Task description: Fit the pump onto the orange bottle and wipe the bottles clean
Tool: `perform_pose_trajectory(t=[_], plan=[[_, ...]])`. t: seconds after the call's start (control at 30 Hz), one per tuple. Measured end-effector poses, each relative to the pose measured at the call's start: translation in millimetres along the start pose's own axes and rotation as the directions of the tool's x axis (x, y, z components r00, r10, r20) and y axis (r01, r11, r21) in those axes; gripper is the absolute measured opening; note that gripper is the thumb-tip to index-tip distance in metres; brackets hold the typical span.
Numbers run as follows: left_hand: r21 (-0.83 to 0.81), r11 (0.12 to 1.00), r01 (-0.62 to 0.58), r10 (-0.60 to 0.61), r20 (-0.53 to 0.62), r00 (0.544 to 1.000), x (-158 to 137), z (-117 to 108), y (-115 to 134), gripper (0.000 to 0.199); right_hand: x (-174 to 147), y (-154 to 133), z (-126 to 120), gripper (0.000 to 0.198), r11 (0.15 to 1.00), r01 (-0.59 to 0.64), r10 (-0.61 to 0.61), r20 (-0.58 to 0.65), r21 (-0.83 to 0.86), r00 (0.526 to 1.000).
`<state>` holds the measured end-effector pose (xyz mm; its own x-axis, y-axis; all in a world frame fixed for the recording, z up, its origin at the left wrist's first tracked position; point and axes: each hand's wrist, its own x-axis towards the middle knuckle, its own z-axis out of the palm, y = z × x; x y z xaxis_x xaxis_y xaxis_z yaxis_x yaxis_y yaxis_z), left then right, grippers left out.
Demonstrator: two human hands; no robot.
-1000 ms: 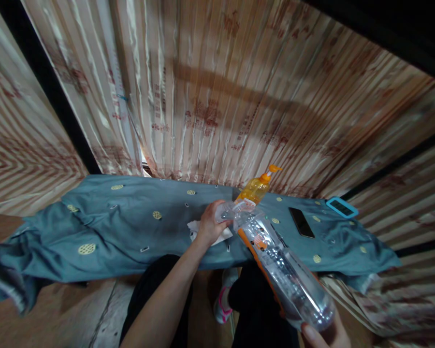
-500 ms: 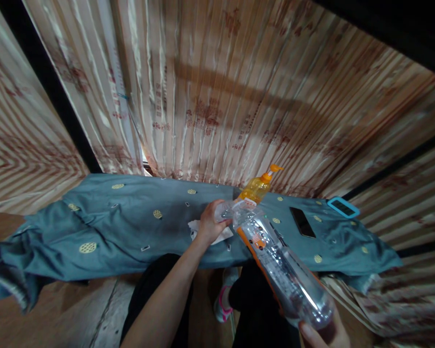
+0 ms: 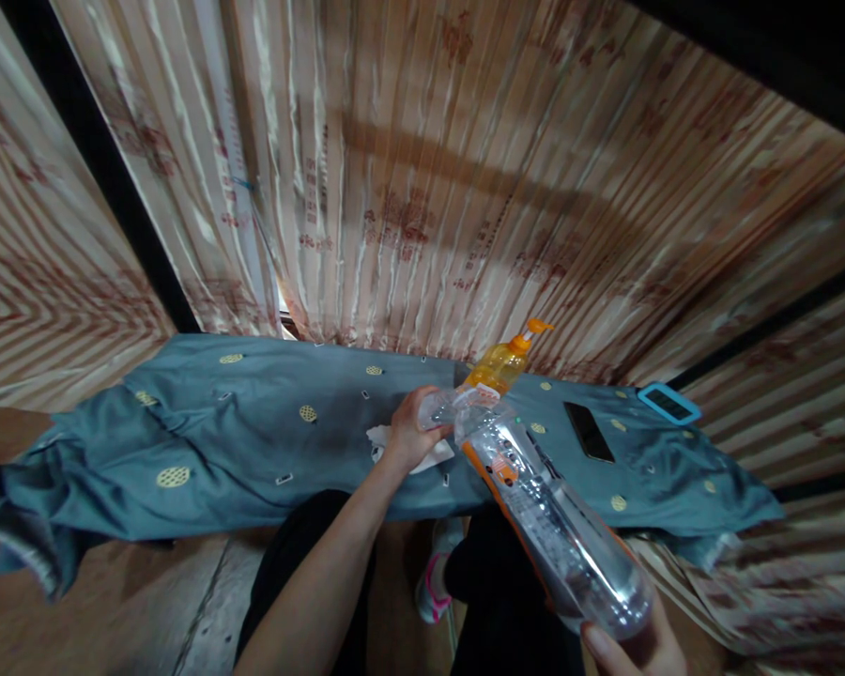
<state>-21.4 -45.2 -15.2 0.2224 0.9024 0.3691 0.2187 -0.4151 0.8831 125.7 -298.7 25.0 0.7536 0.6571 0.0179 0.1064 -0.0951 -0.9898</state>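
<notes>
Head view: clear plastic bottle [image 3: 553, 526] slants toward 5 o'clock across the near edge of the cloth-covered desk [image 3: 253, 441]. Left hand [image 3: 412, 434] closed around its narrow end; right hand [image 3: 640, 648] curled at the base. Steady handling probably needs both ends supported, light pressure.

– Behind the far edge of the long, narrow table [image 3: 338, 390]?
– Hung with beige-brown pleated fabric curtains [image 3: 401, 169], printed in dark red, banded by a broad shadow.
– Far corners?
– Met by a thick, black slanting bar [image 3: 99, 169] at left, a thinner black bar [image 3: 775, 323] at right.
– Tabletop?
– Draped in pineapple-patterned teal cloth [image 3: 232, 404].
– Below the near edge?
– Brown floor [image 3: 113, 591], dimly lit.
</notes>
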Motion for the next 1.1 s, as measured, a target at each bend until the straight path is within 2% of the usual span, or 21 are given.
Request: perform_pose_trajectory(t=[0.2, 0.43, 0.53, 0.63, 0.77, 0.87, 1.1], plan=[[0.002, 1.000, 0.000, 0.000, 0.014, 1.000, 1, 0, -1, 0.055, 11, 19, -12, 0.079, 0.993, 0.115, -0.114, 0.018, -0.022, 0.993], [-0.005, 1.000, -0.006, 0.006, 0.016, 1.000, 1, 0, -2, 0.054, 22, 18, -25, 0.075, 0.980, 0.191, -0.186, 0.094, -0.051, 0.978], [-0.012, 1.000, -0.001, 0.001, 0.017, 1.000, 1, 0, -1, 0.054, 28, 21, -34, 0.077, 0.983, 0.166, -0.153, 0.154, -0.073, 0.976], [-0.013, 1.000, 0.000, 0.000, 0.018, 1.000, 1, -1, 0, 0.053, 30, 23, -38, 0.080, 0.989, 0.131, -0.120, 0.156, -0.064, 0.980], [-0.014, 1.000, 0.010, -0.010, 0.027, 1.000, 1, -2, 0, 0.054, 24, 15, -29, 0.076, 0.988, 0.149, -0.142, 0.157, -0.035, 0.977], [-0.015, 1.000, 0.015, -0.015, 0.032, 0.999, 1, -2, 0, 0.054, 17, 8, -18, 0.075, 0.988, 0.154, -0.151, 0.107, -0.017, 0.983], [0.001, 1.000, 0.014, -0.014, 0.041, 0.999, 2, -1, -1, 0.055, 10, -2, -10, 0.081, 0.994, 0.093, -0.091, 0.051, -0.049, 0.995]])
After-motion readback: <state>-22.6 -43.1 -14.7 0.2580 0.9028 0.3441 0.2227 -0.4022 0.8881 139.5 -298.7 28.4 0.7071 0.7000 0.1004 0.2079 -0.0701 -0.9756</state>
